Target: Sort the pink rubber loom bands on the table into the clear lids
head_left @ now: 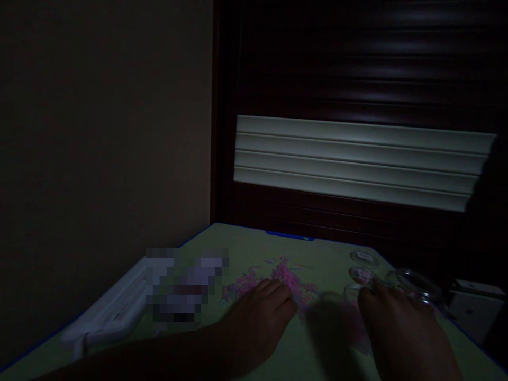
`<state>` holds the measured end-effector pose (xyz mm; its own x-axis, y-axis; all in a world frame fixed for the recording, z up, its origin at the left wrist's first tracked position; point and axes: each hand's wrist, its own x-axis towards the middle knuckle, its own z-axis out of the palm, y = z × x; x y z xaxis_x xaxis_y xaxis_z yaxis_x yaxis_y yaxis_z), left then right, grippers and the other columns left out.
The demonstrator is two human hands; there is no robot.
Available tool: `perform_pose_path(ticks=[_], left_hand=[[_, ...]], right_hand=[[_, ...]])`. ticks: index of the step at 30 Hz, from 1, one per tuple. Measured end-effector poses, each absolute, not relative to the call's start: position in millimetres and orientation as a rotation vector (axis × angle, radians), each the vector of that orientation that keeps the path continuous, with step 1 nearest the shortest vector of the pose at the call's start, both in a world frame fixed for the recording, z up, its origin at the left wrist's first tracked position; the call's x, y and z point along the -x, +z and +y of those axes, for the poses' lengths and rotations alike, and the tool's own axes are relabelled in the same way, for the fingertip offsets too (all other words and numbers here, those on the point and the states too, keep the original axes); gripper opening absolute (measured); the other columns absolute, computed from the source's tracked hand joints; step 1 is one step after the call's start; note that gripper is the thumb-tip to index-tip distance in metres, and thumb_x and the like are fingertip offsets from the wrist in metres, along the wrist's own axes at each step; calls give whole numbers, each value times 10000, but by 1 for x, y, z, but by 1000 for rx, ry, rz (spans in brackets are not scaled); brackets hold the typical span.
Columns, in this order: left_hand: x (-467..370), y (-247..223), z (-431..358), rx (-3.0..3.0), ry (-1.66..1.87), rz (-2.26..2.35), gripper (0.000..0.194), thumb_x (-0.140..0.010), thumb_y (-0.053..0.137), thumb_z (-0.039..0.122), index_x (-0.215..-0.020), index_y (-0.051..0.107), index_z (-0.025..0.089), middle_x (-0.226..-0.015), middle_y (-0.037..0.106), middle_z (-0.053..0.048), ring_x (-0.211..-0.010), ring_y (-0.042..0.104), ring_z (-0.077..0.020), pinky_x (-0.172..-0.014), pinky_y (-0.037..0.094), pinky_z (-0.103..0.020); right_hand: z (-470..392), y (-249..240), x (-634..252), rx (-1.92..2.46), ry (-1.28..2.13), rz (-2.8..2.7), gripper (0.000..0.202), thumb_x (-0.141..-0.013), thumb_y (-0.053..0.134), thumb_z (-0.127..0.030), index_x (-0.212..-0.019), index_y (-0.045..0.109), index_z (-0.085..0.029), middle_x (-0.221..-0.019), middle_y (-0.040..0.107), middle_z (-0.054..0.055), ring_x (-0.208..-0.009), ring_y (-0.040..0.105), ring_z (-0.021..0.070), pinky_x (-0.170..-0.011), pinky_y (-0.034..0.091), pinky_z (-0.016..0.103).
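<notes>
Table (238, 241) gives us a gap between hands: our left hand (264, 315) bends over pink bits (286, 274), right hand (405, 328) near the right edge (478, 347), can't tell if either's gripping.

You are holding your left hand (264, 317) palm down, fingers bent; your right hand (402, 323) is pointing forward, knuckles up.

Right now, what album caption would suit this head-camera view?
Dim light: left hand at scattered small, mostly pink pieces, right hand at a clear round container, over a green tabletop.
</notes>
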<state>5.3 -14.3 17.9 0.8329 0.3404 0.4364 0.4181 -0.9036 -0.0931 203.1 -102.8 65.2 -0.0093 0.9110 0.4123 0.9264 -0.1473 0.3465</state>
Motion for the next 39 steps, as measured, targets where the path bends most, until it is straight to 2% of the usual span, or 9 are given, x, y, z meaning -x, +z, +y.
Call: perform_pose_path(ticks=[12,22,25,27,29,39], left_hand=[[-7,16,-14,2826,-604,-641,139,-877,374,94,-864,491,169,-886,495,-37,-815,434,-179,-734,358,-318],[-7,10,-10,2839,-607,-759,141,-885,372,113,-874,499,174,-905,497,-35,-832,446,-182,-748,379,-323],[-7,9,-9,2876,-606,-775,148,-876,368,105,-879,498,176,-915,497,-34,-837,450,-180,-761,391,-318],[-6,9,-9,2897,-612,-776,162,-871,358,95,-888,496,178,-919,497,-34,-847,451,-180,-782,393,-319],[-4,9,-8,2891,-638,-809,174,-868,348,88,-891,495,179,-927,496,-37,-861,447,-183,-801,389,-326],[3,5,2,2794,-670,-985,173,-862,360,83,-816,506,164,-848,493,-34,-799,437,-178,-773,381,-333]], right_hand=[[-100,58,-208,2097,-866,-2096,333,-662,370,44,-736,631,-149,-752,634,136,-677,607,275,-580,434,399],[-95,61,-198,1841,-938,-2188,368,-644,419,39,-882,633,-142,-844,637,122,-744,591,256,-625,449,370],[-91,52,-188,1743,-700,-2271,369,-651,457,39,-883,635,-187,-803,641,54,-731,591,207,-634,428,302],[-86,42,-182,1719,-527,-2336,325,-666,457,39,-759,640,-213,-721,636,15,-642,591,161,-555,392,242],[-81,32,-179,1728,-395,-2395,315,-635,480,38,-725,643,-217,-707,643,6,-601,592,139,-498,349,214],[-75,32,-182,1793,-182,-2401,275,-688,478,-18,-743,668,-209,-732,664,31,-624,616,158,-493,355,221]])
